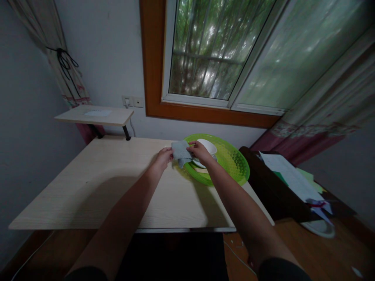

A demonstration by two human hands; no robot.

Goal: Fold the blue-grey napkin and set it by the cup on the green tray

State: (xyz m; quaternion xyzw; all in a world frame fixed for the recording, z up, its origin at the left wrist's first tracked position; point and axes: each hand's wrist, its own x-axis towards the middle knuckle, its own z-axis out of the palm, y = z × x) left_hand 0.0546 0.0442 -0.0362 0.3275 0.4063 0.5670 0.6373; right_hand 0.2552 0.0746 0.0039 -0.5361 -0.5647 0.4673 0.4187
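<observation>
A grey cloth (181, 151) is stretched between my two hands, over the left rim of a green plastic basin (234, 177). My left hand (164, 157) pinches the cloth's left edge. With closed fingers, my right hand (200, 151) grips its right side. Inside the basin, just behind my right hand, sits a white bowl (208, 145), partly hidden by that hand. Some pale, thin sticks (201, 170) lie near the basin's front-left side. Part of another white dish shows under the bowl, mostly covered by my hand.
The pale wooden table (117, 187) carries a small raised shelf (96, 113) with a paper on it at the back left. Right of the table, papers (281, 175) lie on a dark piece of furniture. A window (211, 50) is set in the wall behind.
</observation>
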